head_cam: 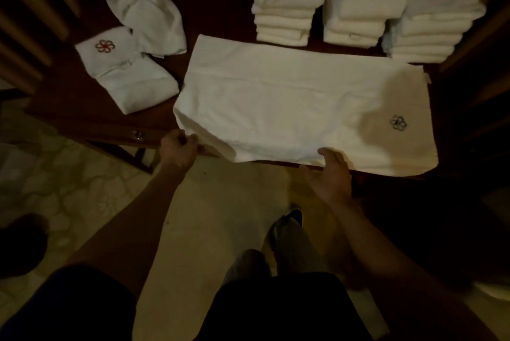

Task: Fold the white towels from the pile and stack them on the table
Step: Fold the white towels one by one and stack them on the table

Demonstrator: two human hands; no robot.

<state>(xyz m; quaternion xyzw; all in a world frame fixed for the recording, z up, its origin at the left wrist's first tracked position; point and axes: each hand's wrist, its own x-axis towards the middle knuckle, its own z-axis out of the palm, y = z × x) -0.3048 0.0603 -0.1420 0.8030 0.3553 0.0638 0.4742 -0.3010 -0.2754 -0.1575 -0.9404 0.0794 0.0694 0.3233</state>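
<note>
One spread towel [289, 109] lies flat on the dark table [82, 117], its long axis running left to right, its near long edge along the table's front edge, and its flower emblem [398, 122] toward the right end. Three stacks of folded towels [358, 12] stand side by side along the far edge. At the left lie two more: one folded towel [129, 78] and, just behind it, one loose towel [149, 15]. The left hand [178, 149] curls tightly around the near left corner. The right hand [329, 172] pinches the near edge, thumb on top, its fingers hidden beneath.
</note>
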